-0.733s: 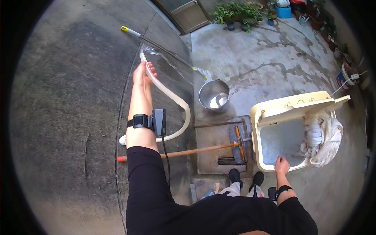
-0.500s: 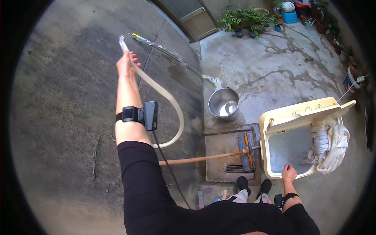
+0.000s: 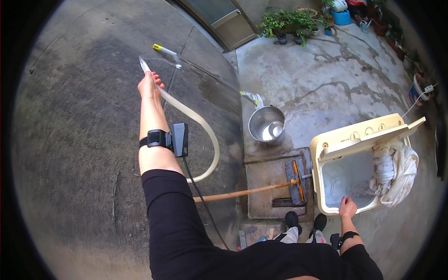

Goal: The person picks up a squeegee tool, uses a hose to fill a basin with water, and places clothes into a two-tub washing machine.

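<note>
My left hand (image 3: 148, 86) is raised at the upper left, its fingers closed around a pale flexible hose (image 3: 196, 116). The hose's free end points up beyond my hand, and the rest loops down behind my forearm. My right hand (image 3: 347, 208) rests at the near rim of a cream washing machine (image 3: 317, 186), fingers curled onto the edge. The lid (image 3: 373, 136) stands raised. Wet white cloth (image 3: 396, 172) hangs over the tub's right side, partly inside. The tub interior (image 3: 340, 177) is pale and bluish.
A steel bucket (image 3: 266, 123) stands beyond a sunken drain basin (image 3: 261, 170). A long-handled floor brush (image 3: 297, 182) lies across the basin near my feet. A yellow-and-white strip (image 3: 163, 49) shows past the hose end. Potted plants (image 3: 291, 25) line the back wall.
The hose end and my left hand have dropped slightly. A long glistening clear streak running toward the bucket is gone, leaving a short yellow-and-white piece. My right hand stays at the rim.
</note>
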The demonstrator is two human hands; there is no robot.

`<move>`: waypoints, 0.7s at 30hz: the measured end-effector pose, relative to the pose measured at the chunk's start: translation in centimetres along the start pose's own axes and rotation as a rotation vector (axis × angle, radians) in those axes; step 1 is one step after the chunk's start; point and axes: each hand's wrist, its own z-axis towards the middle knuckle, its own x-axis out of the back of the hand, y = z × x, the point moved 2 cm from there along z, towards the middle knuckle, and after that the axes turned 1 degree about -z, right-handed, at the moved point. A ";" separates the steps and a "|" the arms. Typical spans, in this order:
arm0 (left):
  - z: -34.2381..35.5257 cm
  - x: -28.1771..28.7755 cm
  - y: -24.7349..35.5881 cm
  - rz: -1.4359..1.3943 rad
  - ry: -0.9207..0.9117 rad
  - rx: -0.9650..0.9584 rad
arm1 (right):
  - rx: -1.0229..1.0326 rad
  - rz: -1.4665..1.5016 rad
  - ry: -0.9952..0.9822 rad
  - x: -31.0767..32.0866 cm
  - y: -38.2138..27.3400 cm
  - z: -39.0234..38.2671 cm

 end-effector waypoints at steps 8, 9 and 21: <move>1.5 -0.3 0.5 0.008 -0.017 0.105 | -0.032 0.019 -0.017 0.7 0.0 -0.1; 1.7 -0.2 0.4 -0.021 -0.001 0.132 | -0.031 0.021 -0.016 0.6 -0.1 0.0; 1.3 -1.0 -0.1 -0.009 0.082 0.023 | -0.043 0.015 -0.033 0.5 -0.1 0.0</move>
